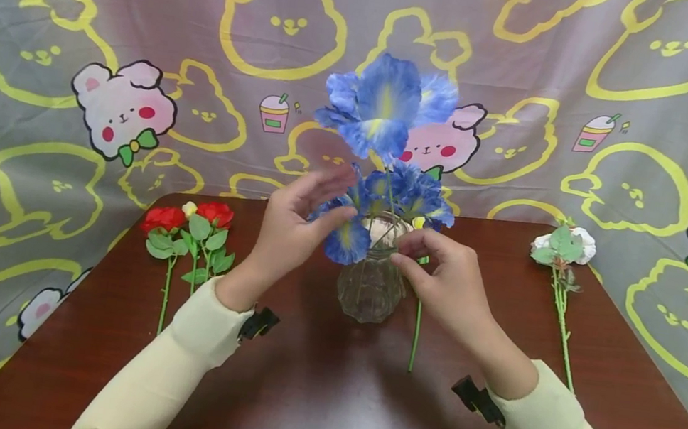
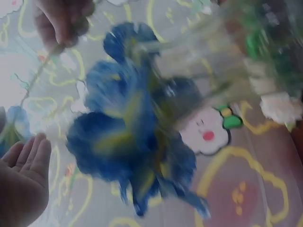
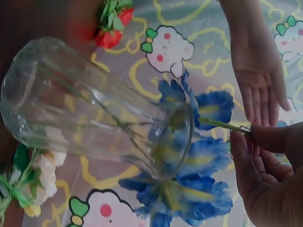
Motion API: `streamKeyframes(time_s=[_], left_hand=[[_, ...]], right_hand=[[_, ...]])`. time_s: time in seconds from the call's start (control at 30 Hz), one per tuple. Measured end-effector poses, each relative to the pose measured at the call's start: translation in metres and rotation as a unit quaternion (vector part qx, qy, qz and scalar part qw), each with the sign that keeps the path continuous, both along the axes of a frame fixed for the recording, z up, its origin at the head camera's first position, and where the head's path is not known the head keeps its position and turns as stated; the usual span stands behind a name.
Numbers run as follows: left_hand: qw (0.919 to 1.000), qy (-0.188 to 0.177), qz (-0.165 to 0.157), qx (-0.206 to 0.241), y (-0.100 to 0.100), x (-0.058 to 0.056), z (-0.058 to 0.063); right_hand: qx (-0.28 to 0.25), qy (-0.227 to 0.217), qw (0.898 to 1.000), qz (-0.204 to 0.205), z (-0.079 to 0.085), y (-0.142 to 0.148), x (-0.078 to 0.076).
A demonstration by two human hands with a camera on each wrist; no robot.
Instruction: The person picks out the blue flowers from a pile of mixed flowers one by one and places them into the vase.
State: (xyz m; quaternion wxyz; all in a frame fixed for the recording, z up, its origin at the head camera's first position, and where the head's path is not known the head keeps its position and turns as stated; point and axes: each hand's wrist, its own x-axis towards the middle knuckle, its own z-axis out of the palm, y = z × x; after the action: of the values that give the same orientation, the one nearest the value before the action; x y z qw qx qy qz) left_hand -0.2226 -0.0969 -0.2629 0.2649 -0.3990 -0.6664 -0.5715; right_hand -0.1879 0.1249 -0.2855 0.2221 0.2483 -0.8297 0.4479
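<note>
A clear glass vase (image 1: pixel 369 293) stands on the table, with several blue irises (image 3: pixel 194 151) spreading from its mouth and their stems visible through the glass. My right hand (image 1: pixel 449 274) pinches the green stem (image 3: pixel 222 125) of another blue iris (image 1: pixel 386 105) between thumb and fingertips. In the right wrist view, the stem's cut end is beside the vase's rim; its bloom rises above the others in the head view. My left hand (image 1: pixel 298 220) is left of the vase with fingers extended, near the blooms. The left wrist view is blurred.
Red roses (image 1: pixel 189 217) lie at the table's left side. White flowers (image 1: pixel 565 249) lie at the right. A pale flower with a green stem (image 1: pixel 415 331) lies behind and beside the vase. Patterned cloth (image 1: pixel 273 163) hangs behind the table (image 1: pixel 294 409).
</note>
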Motion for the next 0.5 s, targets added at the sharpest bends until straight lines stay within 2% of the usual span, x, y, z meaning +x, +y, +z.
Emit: streamKeyframes(time_s=[0.17, 0.23, 0.5], left_hand=[[0.9972, -0.065, -0.036, 0.008, 0.015, 0.008, 0.005], [0.9956, -0.084, -0.037, 0.015, 0.019, 0.010, 0.007], [0.9913, -0.112, -0.041, 0.055, 0.029, 0.011, 0.012]], right_hand=[[-0.021, -0.005, 1.000, 0.021, -0.003, -0.007, 0.003], [-0.026, -0.007, 0.999, 0.025, -0.004, -0.010, 0.003], [-0.034, 0.010, 0.999, 0.038, -0.011, -0.015, 0.002]])
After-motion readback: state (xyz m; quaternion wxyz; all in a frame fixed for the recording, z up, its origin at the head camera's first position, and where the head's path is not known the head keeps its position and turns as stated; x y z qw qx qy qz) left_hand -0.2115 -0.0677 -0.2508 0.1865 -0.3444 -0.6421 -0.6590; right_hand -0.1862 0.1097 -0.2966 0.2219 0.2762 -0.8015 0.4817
